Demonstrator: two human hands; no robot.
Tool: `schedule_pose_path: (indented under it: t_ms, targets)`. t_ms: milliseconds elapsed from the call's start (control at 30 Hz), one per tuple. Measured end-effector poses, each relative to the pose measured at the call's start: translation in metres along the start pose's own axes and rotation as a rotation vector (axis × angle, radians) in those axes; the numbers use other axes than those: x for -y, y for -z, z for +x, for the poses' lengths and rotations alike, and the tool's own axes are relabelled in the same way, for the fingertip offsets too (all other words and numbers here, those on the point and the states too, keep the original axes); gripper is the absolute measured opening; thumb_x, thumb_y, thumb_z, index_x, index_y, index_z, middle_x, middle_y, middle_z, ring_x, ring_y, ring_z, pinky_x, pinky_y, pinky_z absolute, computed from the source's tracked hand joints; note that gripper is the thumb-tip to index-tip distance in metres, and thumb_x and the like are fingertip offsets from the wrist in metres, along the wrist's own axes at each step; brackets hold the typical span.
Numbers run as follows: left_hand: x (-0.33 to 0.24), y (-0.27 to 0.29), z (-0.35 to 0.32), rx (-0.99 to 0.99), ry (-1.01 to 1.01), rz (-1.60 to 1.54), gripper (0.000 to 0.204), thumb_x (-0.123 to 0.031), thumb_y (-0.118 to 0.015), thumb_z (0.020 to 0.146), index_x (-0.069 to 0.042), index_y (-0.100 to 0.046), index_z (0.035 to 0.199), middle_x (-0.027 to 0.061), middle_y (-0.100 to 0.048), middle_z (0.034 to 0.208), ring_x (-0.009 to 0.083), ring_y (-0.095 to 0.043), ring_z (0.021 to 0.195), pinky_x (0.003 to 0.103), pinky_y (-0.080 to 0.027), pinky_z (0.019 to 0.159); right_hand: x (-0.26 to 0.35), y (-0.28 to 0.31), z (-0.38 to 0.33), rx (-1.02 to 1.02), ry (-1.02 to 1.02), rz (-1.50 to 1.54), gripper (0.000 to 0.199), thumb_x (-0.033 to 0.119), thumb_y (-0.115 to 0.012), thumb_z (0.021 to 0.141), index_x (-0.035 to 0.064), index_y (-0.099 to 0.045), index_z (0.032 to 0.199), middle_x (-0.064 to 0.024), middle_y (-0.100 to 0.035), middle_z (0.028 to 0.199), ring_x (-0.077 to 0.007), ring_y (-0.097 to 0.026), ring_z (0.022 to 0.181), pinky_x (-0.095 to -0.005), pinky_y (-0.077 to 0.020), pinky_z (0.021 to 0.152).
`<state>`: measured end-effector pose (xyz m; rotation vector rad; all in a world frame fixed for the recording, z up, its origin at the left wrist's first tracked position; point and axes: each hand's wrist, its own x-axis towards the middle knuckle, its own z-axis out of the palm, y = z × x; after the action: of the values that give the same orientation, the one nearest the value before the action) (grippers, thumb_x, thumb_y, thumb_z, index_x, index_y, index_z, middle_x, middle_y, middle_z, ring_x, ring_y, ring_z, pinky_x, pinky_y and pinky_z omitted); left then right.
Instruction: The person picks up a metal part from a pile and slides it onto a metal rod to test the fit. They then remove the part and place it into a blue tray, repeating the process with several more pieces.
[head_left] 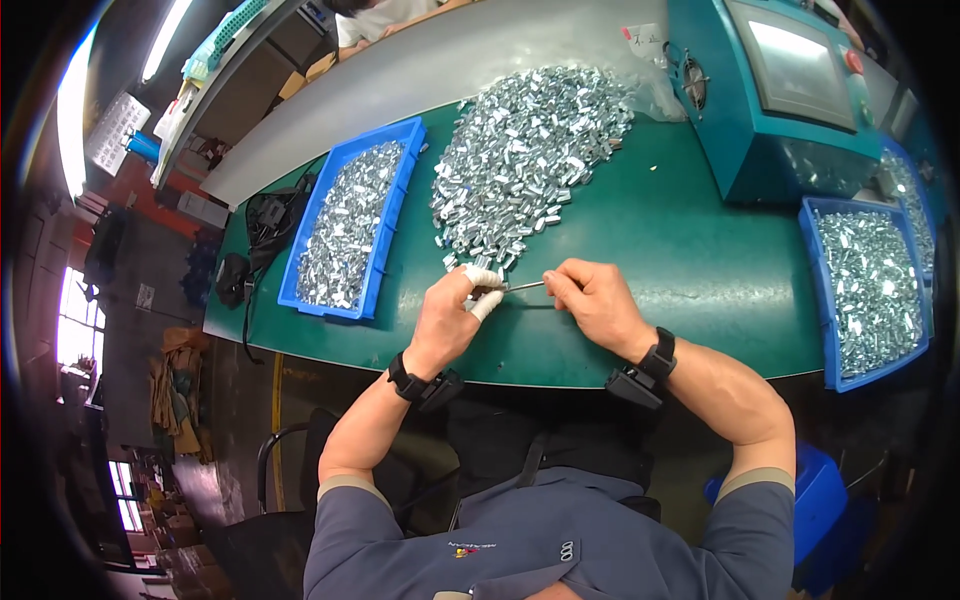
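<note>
My left hand (450,318), with white tape on the thumb and forefinger, pinches a small shiny metal part (492,291) above the green table (680,250). My right hand (592,300) holds a thin metal rod (527,286) whose tip reaches the part in my left fingers. Just beyond both hands lies a large loose heap of small silver metal pieces (525,150).
A blue tray (392,215) full of the same silver pieces sits to the left of the heap. Another filled blue tray (822,300) stands at the right. A teal machine with a screen (780,90) occupies the back right. Another person sits across the table at the top.
</note>
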<state>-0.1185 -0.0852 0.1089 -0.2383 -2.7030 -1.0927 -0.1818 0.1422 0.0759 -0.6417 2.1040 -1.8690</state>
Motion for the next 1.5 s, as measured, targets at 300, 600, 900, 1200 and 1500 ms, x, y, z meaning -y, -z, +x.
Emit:
schedule_pose_path:
  t_ms: [300,600,900,1200,1500]
  targets:
    - [-0.002,-0.014,-0.006,0.001,0.033,-0.126,0.015,-0.001,-0.077,0.087,-0.004,-0.070,0.100,0.0068,-0.069,0.088,0.0165,-0.068,0.079,0.031,-0.054,0.070,-0.011,0.000,0.000,-0.013,-0.004,0.027,0.024,0.021,-0.064,0.102,0.0000,-0.070,0.091,-0.0032,-0.068,0.073,-0.0083,-0.061,0.069,-0.0265,-0.0494,0.063]
    - [0.009,-0.021,-0.028,-0.003,0.195,-0.235,0.018,-0.005,-0.078,0.088,-0.003,-0.072,0.105,0.0027,-0.073,0.094,0.0111,-0.067,0.083,0.028,-0.054,0.077,-0.017,-0.004,0.003,0.163,-0.022,0.063,0.020,0.016,-0.063,0.101,-0.0014,-0.070,0.097,-0.0025,-0.070,0.079,-0.0087,-0.062,0.072,-0.0266,-0.0507,0.067]
    - [0.012,-0.032,-0.045,-0.029,0.220,-0.328,0.018,-0.007,-0.078,0.090,-0.002,-0.073,0.107,0.0043,-0.074,0.098,0.0106,-0.067,0.087,0.027,-0.055,0.080,-0.013,-0.004,-0.002,0.266,-0.027,-0.104,0.022,0.017,-0.063,0.102,-0.0009,-0.073,0.094,-0.0032,-0.071,0.076,-0.0091,-0.063,0.069,-0.0268,-0.0519,0.066]
    - [0.008,-0.036,-0.047,-0.051,0.146,-0.383,0.018,-0.008,-0.076,0.092,-0.001,-0.072,0.108,0.0072,-0.073,0.095,0.0124,-0.068,0.080,0.029,-0.055,0.074,-0.015,-0.010,-0.003,0.273,0.029,-0.201,0.034,0.035,-0.064,0.100,0.0058,-0.075,0.086,-0.0057,-0.071,0.071,-0.0188,-0.065,0.064,-0.0348,-0.0493,0.062]
    - [0.007,-0.032,-0.046,-0.045,0.165,-0.427,0.018,-0.010,-0.075,0.093,-0.001,-0.073,0.108,0.0062,-0.072,0.093,0.0113,-0.065,0.077,0.029,-0.054,0.071,-0.005,-0.004,0.001,0.274,-0.107,-0.011,0.021,0.017,-0.072,0.097,-0.0024,-0.072,0.104,-0.0034,-0.073,0.089,-0.0078,-0.064,0.082,-0.0263,-0.0524,0.073]
